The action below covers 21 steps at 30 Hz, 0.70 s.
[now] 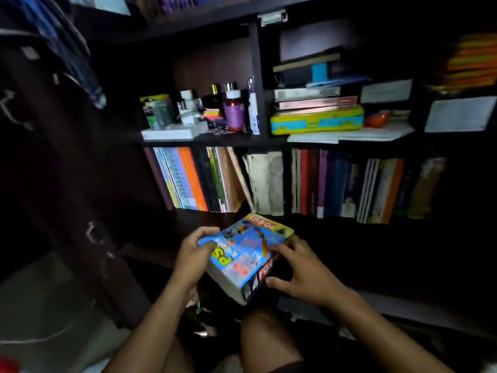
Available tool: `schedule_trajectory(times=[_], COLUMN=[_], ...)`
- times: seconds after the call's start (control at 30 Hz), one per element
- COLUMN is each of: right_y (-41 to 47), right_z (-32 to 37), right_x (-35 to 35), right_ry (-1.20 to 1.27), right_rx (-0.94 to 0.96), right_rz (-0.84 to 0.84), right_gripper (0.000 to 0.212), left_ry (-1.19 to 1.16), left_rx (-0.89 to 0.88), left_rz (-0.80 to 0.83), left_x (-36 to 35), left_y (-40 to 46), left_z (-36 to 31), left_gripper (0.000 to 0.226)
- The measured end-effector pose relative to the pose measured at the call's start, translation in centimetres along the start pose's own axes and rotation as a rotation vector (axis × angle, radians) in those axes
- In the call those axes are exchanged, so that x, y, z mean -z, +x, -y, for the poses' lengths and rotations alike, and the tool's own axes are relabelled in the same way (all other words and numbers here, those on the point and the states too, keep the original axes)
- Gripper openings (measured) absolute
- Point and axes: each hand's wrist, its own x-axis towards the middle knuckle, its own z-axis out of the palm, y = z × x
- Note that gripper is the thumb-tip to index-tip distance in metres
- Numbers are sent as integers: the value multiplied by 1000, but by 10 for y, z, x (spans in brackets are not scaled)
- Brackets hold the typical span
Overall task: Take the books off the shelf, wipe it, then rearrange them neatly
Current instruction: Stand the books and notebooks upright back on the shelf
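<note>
A thick blue and yellow book [243, 251] lies tilted in front of the dark shelf unit, on top of a darker book [262, 277]. My left hand [195, 255] grips the stack's left edge, thumb on the cover. My right hand [301, 267] holds its right side, fingers curled over the cover and thumb against the dark book's spine. Behind them, upright books [196, 179] fill the left bay of the lower shelf [204, 212], and more upright books [349, 184] fill the right bay.
The upper shelf [215, 142] carries bottles and jars [234, 109], a white box, and at right a flat stack of books [317, 98] on a yellow and blue case [317, 122] and papers. A dark cabinet door [53, 157] stands at left. My knees are below the stack.
</note>
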Motion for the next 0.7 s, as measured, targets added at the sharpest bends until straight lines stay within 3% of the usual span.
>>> schedule_trajectory(times=[0.1,0.27,0.43,0.57,0.7], right_y=[19,35,37,36,34], right_z=[-16,-28,-32,-29,-27], right_x=[-16,-18,-21,-21,-16], right_ry=[-91,43,-21,-57,84], right_rx=[2,-112,-126,-142,-190], right_rz=[-61,2,5,11,-90], right_gripper=[86,105,103,99,81], left_ry=[288,400,163,122,108], left_rx=[-103,-181,-138,-140,-133], left_rz=[16,-8,-112,-139,-124], left_x=[-2,-20,-28,-28,-28], left_y=[18,42,44,43,44], left_z=[22,18,45,51,52], left_gripper=[43,24,14,19,13])
